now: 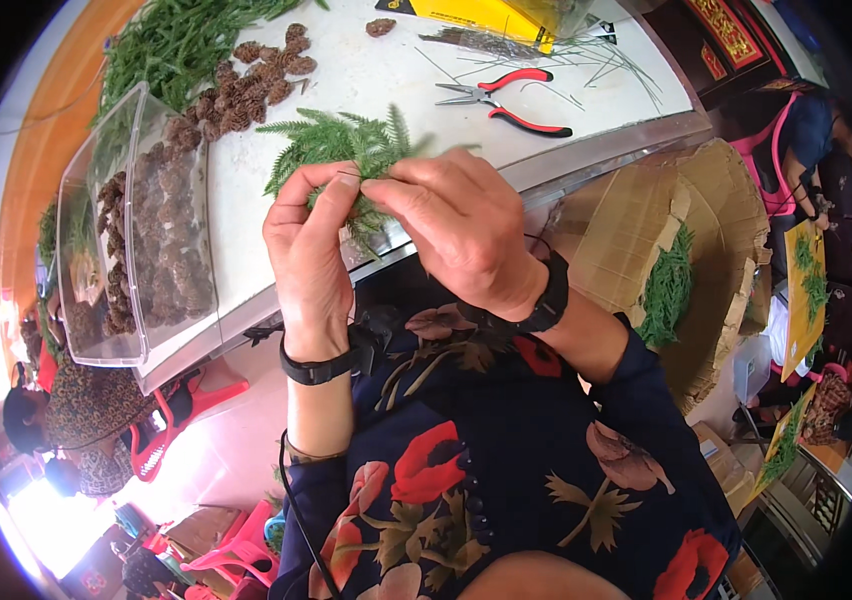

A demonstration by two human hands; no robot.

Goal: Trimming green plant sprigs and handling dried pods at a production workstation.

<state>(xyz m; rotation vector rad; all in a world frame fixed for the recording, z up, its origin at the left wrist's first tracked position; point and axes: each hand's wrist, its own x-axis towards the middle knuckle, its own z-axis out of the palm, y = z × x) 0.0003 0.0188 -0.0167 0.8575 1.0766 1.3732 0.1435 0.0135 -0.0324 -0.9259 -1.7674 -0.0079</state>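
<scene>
Close together over the table's near edge, both my hands work at a small bunch of green fern-like sprigs (311, 142). My left hand (316, 225) pinches the bunch between thumb and forefinger. Against those fingertips, the thumb and fingers of my right hand (466, 215) are pressed together at the same spot. What exactly lies between the right fingertips is too small to make out. Some fronds hang below the hands, and others fan out beyond them. Pliers (506, 100) with red and black handles lie on the white table (361, 70) to the right of the sprigs.
Small brown pinecones (246, 88) lie loose at the left, beside a clear plastic bin (136, 240) holding more. Greenery (171, 45) is heaped at the far left. Thin wires (601, 75) lie near a yellow box (481, 20). A cardboard box (606, 225) with green sprigs stands at the right.
</scene>
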